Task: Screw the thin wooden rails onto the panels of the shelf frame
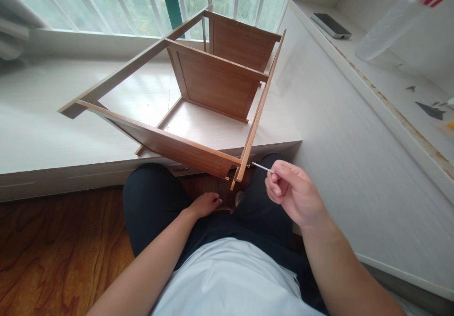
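Observation:
My right hand (292, 188) pinches a thin silvery hex key (263, 167) between thumb and fingers. Its free tip points left, close to a small bolt (248, 165) at the near right corner of a brown wooden shelf frame (262, 103). Whether tip and bolt touch, I cannot tell. The frame lies tilted on the white window ledge, its near corner reaching over the edge above my lap. Several flat wooden panels (216, 79) join its long rails. My left hand (206, 204) rests by my thigh, fingers loosely curled, with nothing visible in them and apart from the frame.
The white ledge (42, 117) runs below a barred window (135, 4). On the right, a white cabinet side (340, 141) rises to a shelf bearing a phone (331, 25), a clear plastic bottle (386, 30) and dark scraps (430, 110). Wooden flooring (64, 250) shows at lower left.

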Motion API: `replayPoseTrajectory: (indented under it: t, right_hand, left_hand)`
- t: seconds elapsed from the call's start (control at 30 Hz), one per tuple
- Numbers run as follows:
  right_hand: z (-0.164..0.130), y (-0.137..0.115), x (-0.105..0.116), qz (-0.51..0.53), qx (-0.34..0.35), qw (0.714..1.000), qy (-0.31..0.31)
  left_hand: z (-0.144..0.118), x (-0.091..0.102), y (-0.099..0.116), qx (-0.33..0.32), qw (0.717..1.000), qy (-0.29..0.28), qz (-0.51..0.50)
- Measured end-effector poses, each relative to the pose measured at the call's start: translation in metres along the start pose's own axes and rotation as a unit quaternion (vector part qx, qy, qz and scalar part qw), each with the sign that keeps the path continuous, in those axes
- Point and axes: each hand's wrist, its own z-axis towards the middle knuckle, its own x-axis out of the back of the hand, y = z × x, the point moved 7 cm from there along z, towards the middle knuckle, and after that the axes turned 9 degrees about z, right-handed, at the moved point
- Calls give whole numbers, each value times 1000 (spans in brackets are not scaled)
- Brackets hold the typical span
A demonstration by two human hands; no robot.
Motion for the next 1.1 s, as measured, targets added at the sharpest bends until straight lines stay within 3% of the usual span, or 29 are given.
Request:
replayPoseTrajectory:
  t: [0.1,0.2,0.27,0.33,0.43,0.63,0.9,1.1]
  right_hand:
    - [-7,-20,9,-231,115,965,38]
    - [-17,-40,4,-428,221,876,35]
    - [-22,-48,-4,-495,273,825,11]
    - [-26,-51,-11,-514,311,800,-17]
    - [-30,-52,-17,-509,355,784,-28]
    - [-36,-56,-15,-509,415,753,31]
    - [-37,-57,-18,-517,440,734,26]
    - [-38,-56,-21,-519,436,736,13]
  left_hand:
    - [0,0,1,3,1000,-2,4]
    - [-1,1,2,6,1000,-3,6]
    - [-1,2,2,9,1000,-3,7]
    - [-1,2,2,10,1000,-4,8]
    - [-1,1,1,7,1000,-6,11]
    - [1,-2,-2,6,1000,-8,12]
    - [0,-1,0,8,1000,-8,18]
    - [0,-1,-1,13,1000,-8,16]
